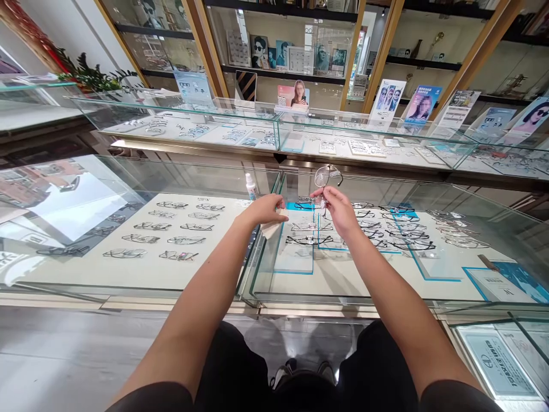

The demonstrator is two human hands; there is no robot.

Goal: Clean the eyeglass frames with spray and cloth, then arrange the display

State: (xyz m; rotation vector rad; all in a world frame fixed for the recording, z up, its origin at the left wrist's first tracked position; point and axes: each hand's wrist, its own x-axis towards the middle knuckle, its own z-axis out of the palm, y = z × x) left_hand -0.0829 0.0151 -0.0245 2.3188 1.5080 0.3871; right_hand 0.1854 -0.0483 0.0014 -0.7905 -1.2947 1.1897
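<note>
My right hand (340, 212) is pinching a pair of thin-rimmed eyeglasses (322, 177), raised above the glass counter with the frame turned on its side. To its left, my left hand (266, 209) has its fingers curled around a pale, soft-looking cloth (271, 228) that hangs below the palm. A gap separates the two hands. Just behind my left hand stands a white spray bottle (251, 186). Below my right hand, inside the case, lie rows of dark-framed eyeglasses (309, 240).
The left glass case (231, 269) holds more eyeglasses in two columns. Behind runs a second glass counter (171, 143) with advertising cards (386, 103) on top. A white card with blue edges (493, 284) lies in the case at right. Shelves line the back wall.
</note>
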